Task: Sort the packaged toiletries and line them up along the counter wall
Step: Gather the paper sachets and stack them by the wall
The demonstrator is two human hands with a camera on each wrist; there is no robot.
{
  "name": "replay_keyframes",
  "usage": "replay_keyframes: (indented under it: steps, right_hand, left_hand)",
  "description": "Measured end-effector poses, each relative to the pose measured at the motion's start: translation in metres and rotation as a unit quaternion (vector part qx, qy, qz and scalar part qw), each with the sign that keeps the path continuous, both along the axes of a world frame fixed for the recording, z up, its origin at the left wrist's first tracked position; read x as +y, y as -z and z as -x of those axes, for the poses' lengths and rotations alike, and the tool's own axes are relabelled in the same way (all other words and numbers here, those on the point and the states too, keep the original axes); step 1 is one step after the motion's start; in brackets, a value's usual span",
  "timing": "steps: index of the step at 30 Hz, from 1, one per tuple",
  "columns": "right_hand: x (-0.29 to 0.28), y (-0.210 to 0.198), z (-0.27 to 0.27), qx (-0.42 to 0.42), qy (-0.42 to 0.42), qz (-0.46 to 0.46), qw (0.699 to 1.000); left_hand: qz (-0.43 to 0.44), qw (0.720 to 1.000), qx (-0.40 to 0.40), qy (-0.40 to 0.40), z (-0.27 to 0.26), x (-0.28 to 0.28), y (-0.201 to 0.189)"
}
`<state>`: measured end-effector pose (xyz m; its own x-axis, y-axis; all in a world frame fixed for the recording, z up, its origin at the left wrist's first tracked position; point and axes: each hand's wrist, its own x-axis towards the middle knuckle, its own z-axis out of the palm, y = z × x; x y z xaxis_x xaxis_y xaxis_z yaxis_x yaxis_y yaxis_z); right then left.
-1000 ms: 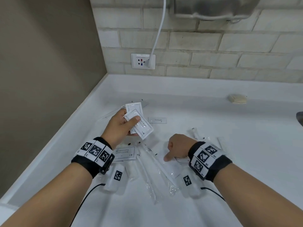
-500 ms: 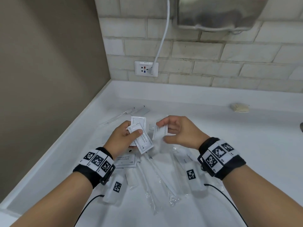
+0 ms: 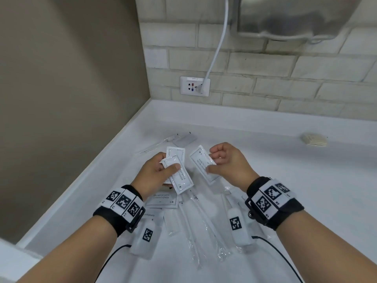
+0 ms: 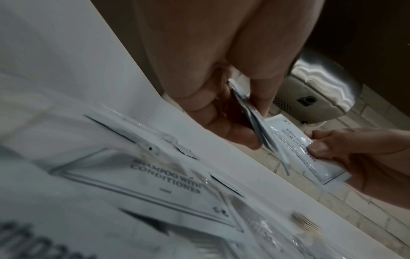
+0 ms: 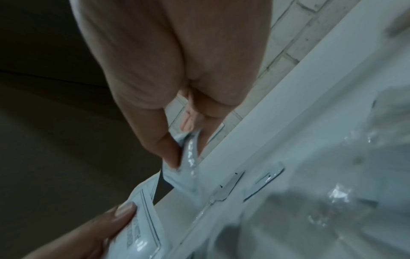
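Looking down, you've got a white counter (image 3: 265, 180) tucked into a corner, tan wall on the left and pale brick behind with a wall socket (image 3: 194, 86) and a white cord (image 3: 217, 45) running up beside a steel hand dryer (image 3: 293, 16). A small beige soap bar (image 3: 314, 139) sits alone near the back right. Loose stuff is scattered under your wrists: a shampoo-with-conditioner sachet (image 3: 162, 199) lying flat, clear-wrapped toothbrushes (image 3: 206, 221), and another wrapped stick (image 3: 157, 142) off near the left wall.

Your left hand (image 3: 155, 174) is raised over the pile, thumb pressed on top and fingers curled beneath, clamping two shampoo sachets (image 3: 177, 170) fanned out together. Your right hand (image 3: 228, 164) hovers just beside it, fingers curled in, pinching a third sachet (image 3: 204, 164) by its edge between thumb and fingertips. That sachet sits just right of the fanned pair; whether they touch, can't tell.
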<state>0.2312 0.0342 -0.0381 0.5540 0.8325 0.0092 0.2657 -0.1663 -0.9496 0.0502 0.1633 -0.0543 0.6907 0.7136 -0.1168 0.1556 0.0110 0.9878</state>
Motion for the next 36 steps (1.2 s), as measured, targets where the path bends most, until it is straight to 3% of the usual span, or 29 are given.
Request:
replay_keyframes:
  steps: [6,10,14,20,24,27,32,36]
  right_hand:
    - [0.017,-0.006,0.011,-0.017,-0.060,-0.015,0.998]
    - [0.034,0.000,0.028,0.037,-0.083,0.004,0.996]
    - [0.043,0.011,0.044,-0.042,-0.105,0.085,0.990]
    - [0.059,0.016,0.060,-0.174,-0.201,0.236,0.935]
    - [0.066,0.017,0.071,-0.252,-0.249,0.294,0.888]
    - [0.071,0.026,0.075,-0.299,-0.258,0.299,0.869]
    - [0.069,0.026,0.062,-0.265,-0.226,0.286,0.893]
    - [0.061,0.017,0.041,-0.200,-0.152,0.212,0.944]
  left_hand:
    - [-0.009,0.999,-0.021,-0.043,0.025,0.010,-0.008]
    - [-0.041,0.995,-0.042,-0.082,0.040,0.017,-0.006]
    - [-0.030,0.993,-0.048,-0.105,0.052,0.018,-0.003]
    - [0.102,0.984,-0.115,-0.092,0.061,0.018,-0.003]
    - [0.095,0.982,-0.126,-0.104,0.063,0.020,-0.009]
    - [0.085,0.979,-0.129,-0.135,0.066,0.026,-0.009]
    - [0.097,0.982,-0.108,-0.124,0.063,0.028,-0.004]
    - [0.103,0.985,-0.105,-0.093,0.049,0.022,-0.002]
